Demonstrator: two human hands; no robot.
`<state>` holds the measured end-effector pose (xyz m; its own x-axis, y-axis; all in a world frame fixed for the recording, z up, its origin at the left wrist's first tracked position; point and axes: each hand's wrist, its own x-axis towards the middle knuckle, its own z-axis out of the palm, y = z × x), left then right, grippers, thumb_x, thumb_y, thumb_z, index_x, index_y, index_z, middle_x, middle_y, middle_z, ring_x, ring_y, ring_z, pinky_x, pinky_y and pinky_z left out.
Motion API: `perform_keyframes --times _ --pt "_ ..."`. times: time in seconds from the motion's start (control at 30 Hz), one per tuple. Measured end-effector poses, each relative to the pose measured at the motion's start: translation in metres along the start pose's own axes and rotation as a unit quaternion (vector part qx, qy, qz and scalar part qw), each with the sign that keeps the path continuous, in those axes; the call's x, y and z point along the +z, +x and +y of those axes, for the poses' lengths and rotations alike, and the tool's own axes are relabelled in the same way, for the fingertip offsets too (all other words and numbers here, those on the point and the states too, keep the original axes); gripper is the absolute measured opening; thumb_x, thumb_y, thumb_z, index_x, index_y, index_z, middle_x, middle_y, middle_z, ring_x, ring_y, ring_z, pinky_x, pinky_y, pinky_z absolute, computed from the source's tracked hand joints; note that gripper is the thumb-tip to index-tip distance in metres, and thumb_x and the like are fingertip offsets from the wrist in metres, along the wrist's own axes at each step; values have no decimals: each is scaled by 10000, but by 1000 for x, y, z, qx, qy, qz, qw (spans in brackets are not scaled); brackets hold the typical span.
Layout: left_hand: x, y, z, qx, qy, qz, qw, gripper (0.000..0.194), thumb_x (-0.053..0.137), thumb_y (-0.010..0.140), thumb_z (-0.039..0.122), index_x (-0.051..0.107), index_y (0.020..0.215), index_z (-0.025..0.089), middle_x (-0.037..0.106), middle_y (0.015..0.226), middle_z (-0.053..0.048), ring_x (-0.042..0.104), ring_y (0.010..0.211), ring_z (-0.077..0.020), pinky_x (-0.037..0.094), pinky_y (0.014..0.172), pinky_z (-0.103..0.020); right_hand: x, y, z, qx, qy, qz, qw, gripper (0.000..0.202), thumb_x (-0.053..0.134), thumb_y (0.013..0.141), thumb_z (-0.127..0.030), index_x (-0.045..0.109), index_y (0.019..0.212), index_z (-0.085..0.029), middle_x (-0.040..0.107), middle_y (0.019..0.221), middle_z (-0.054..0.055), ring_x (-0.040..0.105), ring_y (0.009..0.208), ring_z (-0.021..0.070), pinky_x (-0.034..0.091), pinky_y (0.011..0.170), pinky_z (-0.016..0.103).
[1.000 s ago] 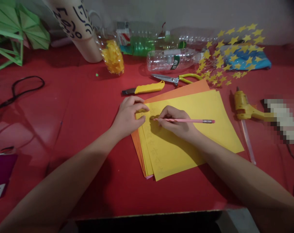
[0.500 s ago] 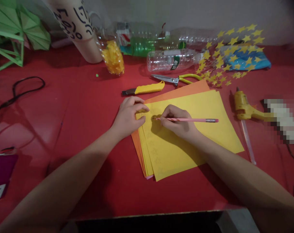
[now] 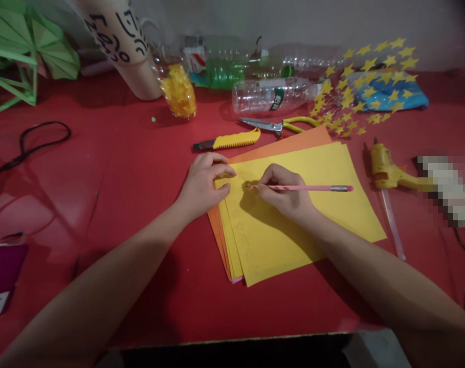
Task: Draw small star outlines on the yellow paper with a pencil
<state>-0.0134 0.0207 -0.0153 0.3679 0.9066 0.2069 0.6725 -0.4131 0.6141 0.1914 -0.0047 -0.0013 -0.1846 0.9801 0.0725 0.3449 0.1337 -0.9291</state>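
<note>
My right hand (image 3: 288, 191) is closed round a pink pencil (image 3: 320, 188), its tip on or just over the top sheet of yellow paper (image 3: 301, 230). Faint star outlines run down the left side of that sheet. Under it lie more yellow sheets and orange paper (image 3: 282, 146), slightly fanned out. At the stack's upper left edge rests my left hand (image 3: 207, 181), fingers apart and pressing on the paper. Just above the left hand is a yellow utility knife (image 3: 236, 138). Scissors (image 3: 280, 124) with yellow handles lie behind the stack.
Right of the paper lies a yellow glue gun (image 3: 383, 166) with a glue stick. Along the wall stand a cup (image 3: 140, 76), a clear container of yellow stars (image 3: 178, 92), a plastic bottle (image 3: 270, 96) and stars on a stand (image 3: 347, 97). A black cord (image 3: 44, 125) is at left.
My right hand and the pencil have shifted slightly to the right across the yellow sheet. My left hand has stayed in place.
</note>
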Motion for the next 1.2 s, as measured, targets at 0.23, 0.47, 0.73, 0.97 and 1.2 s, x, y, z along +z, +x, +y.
perform_keyframes --times 0.23,0.47,0.73,0.97,1.2 --pt "0 0 0 -3 1 -4 1000 215 613 764 144 702 929 248 626 1135 -26 541 1138 -243 426 1027 -431 0 1 0 23 3 15 1000 147 564 699 -151 458 621 -215 460 524 -67 358 479 73 249 467 242" --pt "0 0 -1 3 -2 -2 1000 208 617 767 138 702 924 246 621 1129 -27 545 1130 -240 437 1013 -421 0 1 1 24 5 13 1000 148 564 706 -156 453 628 -217 460 531 -64 357 482 72 251 465 245" --pt "0 0 0 -2 2 -3 1000 209 619 763 136 697 922 248 622 1126 -22 542 1130 -243 431 1018 -429 -1 0 3 -19 1 -17 1000 162 567 724 -149 445 641 -217 457 556 -62 363 500 76 258 480 248" --pt "-1 0 0 -4 4 -7 1000 207 613 767 143 696 924 249 622 1137 -23 540 1133 -240 431 1022 -418 -1 -1 1 -23 -9 -47 999 163 564 748 -149 445 658 -216 447 554 -67 350 497 73 253 481 247" --pt "-1 0 1 -1 8 -5 1000 213 609 769 145 701 937 238 625 1128 -26 541 1130 -239 431 1018 -415 0 -1 -1 -37 -22 -67 997 144 555 747 -164 452 660 -214 453 542 -68 346 480 66 249 458 229"
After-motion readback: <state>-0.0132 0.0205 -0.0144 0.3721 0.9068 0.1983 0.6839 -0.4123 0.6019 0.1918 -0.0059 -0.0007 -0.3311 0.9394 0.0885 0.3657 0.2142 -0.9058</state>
